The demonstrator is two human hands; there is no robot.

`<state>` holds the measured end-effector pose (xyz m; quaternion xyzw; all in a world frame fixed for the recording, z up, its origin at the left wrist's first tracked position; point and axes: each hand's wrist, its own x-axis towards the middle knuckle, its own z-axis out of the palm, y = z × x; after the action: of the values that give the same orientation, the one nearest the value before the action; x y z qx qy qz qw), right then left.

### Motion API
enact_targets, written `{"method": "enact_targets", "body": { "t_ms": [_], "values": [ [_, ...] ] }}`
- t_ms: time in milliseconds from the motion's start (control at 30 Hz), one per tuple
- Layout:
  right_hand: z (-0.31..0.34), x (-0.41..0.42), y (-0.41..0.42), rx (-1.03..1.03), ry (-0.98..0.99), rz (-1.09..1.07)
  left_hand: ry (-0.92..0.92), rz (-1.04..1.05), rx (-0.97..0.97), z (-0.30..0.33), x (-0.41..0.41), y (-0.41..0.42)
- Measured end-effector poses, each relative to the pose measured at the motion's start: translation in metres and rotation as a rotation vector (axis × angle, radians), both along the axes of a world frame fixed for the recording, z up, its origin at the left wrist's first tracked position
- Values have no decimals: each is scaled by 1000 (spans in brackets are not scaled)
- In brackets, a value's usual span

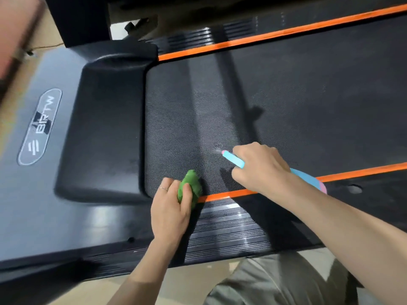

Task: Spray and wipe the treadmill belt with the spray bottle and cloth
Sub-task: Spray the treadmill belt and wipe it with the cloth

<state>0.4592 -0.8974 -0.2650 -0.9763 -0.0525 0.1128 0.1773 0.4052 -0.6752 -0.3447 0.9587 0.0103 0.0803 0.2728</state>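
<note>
Both hands grip: cloth (190,189), spray bottle (234,160).

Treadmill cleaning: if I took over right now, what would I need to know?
Left hand grips the green cloth at the belt's near edge, by the motor cover.
Right hand holds the spray bottle, nozzle aimed at the belt.
Done: a small wet patch shows just ahead of the nozzle.
Left: spray the rest of the belt, then wipe it.

The oval badge (40,126) on the treadmill's grey motor cover (26,194) reads "BRTW" beside a striped logo mark.
</note>
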Motion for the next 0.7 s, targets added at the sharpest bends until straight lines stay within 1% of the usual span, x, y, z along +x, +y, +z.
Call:
{"method": "enact_targets", "body": {
  "t_ms": [100,200,300,600,700],
  "values": [
    [5,9,13,34,-2,29,-20,-113,3,2,-3,-2],
    [9,15,28,75,-11,103,-10,-106,-7,2,-2,-3],
    [11,18,41,74,0,178,-2,-102,7,0,-1,-3],
    [14,20,47,67,7,195,25,-96,45,-1,1,-4],
    [13,19,45,64,-3,154,24,-109,48,-1,2,-4]
  ]
}}
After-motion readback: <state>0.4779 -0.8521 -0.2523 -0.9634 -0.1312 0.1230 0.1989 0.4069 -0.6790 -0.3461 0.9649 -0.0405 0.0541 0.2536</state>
